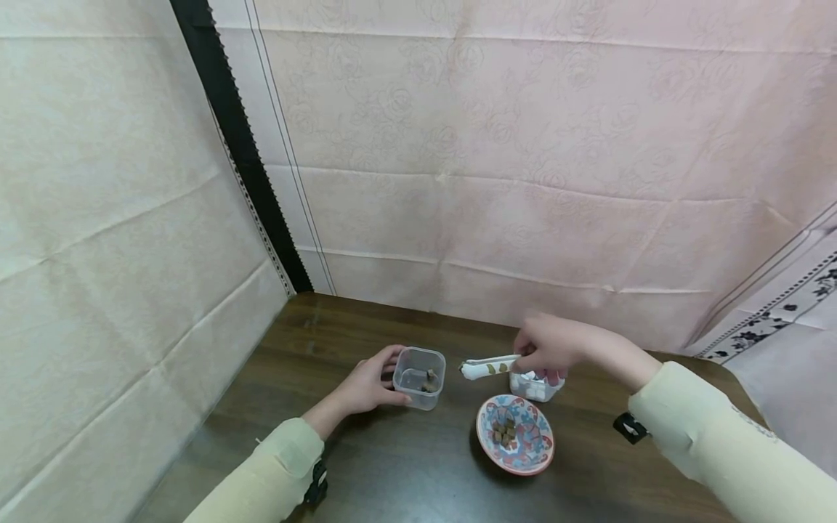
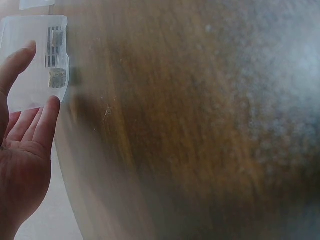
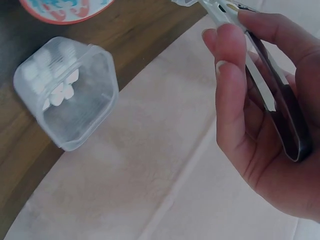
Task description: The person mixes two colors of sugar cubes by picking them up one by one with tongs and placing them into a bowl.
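My left hand (image 1: pixel 366 383) grips a small clear plastic container (image 1: pixel 410 361) by its side, thumb at the near edge and fingers at the far one. A few small brownish cubes (image 2: pixel 57 78) lie inside it. My right hand (image 1: pixel 552 345) holds a pair of tongs (image 1: pixel 492 367), their light, leaf-patterned ends pointing left, between the two containers. In the right wrist view the metal arms of the tongs (image 3: pixel 287 112) run through the palm. Whether the tips hold anything is too small to tell. Below the right hand stands a second clear container (image 3: pixel 95 117) with several white round pieces (image 3: pixel 61 94).
A small dish (image 1: pixel 527 456) with a red and blue pattern stands nearer me, with several brown cubes (image 1: pixel 503 434) in it. Everything stands on a dark wooden table (image 1: pixel 392 465). Pale cloth (image 1: pixel 523 145) hangs behind the table and at its sides.
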Tool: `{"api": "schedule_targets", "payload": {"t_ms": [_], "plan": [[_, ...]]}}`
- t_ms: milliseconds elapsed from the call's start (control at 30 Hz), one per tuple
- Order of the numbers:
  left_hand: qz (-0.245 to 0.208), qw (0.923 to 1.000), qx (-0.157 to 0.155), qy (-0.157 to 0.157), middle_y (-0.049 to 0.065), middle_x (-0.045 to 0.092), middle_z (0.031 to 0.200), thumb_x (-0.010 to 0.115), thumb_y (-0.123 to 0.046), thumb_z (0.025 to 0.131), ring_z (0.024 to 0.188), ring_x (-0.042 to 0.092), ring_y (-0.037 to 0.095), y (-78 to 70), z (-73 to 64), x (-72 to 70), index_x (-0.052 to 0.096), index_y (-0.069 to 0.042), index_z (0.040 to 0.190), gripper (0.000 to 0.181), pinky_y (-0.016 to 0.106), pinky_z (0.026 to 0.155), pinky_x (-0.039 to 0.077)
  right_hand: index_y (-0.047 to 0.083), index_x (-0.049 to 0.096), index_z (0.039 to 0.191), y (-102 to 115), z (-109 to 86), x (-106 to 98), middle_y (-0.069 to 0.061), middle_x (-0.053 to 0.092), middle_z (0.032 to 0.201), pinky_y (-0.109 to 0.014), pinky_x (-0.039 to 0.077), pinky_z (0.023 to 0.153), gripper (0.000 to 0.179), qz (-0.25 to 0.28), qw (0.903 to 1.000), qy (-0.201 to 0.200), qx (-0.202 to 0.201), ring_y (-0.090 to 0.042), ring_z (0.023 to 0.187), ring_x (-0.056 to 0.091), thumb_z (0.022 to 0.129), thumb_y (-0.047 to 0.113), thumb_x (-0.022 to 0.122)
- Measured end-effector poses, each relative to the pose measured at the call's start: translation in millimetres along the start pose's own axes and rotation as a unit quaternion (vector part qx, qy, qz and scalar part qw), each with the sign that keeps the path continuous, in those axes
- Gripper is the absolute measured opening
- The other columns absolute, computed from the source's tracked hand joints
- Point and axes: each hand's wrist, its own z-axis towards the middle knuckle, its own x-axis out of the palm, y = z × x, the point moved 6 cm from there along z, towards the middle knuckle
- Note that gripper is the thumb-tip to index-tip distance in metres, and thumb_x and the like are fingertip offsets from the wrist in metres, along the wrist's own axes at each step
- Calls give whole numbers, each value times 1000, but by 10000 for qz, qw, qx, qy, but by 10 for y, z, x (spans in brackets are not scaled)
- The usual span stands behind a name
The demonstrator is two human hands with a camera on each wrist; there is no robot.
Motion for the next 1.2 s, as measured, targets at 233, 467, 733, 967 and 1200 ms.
{"api": "schedule_targets", "payload": {"t_ms": [233, 467, 733, 967, 1200], "plan": [[-16, 10000, -90, -13, 22, 55, 150, 91, -4, 85, 144, 52, 42, 15, 1, 0, 44, -7, 156, 85, 45, 106, 57, 13, 61, 67, -112, -171, 41, 2, 65, 58, -27, 54, 44, 36, 187, 9998, -6, 114, -10, 45, 62, 100, 21, 74], [6, 10000, -79, -10, 22, 54, 151, 91, -4, 85, 144, 52, 42, 17, -1, 1, 44, -7, 156, 85, 46, 107, 56, 16, 57, 65, -195, -353, 157, 7, 62, 54, -26, 52, 45, 39, 265, 9996, 49, 127, -8, 44, 61, 100, 22, 74], [64, 9999, -81, -31, 21, 55, 151, 91, -5, 85, 144, 52, 43, 6, 9, -8, 44, -6, 156, 84, 48, 107, 56, 19, 57, 66, -305, -523, 337, 10, 61, 54, -25, 52, 41, 37, 381, 9988, 99, 303, -6, 42, 61, 98, 20, 77], [64, 9999, -90, -60, 19, 56, 150, 91, -5, 85, 143, 52, 42, 7, 22, -19, 45, -6, 156, 85, 48, 107, 56, 22, 60, 67, -358, -552, 481, 12, 54, 52, -22, 45, 39, 33, -80, 9986, -95, 512, -2, 39, 54, 94, 19, 79], [71, 9999, -88, -37, 20, 55, 150, 91, -5, 85, 143, 53, 41, 14, 20, -9, 44, -5, 156, 85, 46, 106, 57, 25, 59, 66, -384, -549, 541, 16, 52, 48, -22, 41, 39, 33, -427, 9968, -166, 655, -1, 37, 52, 92, 20, 79]]}}
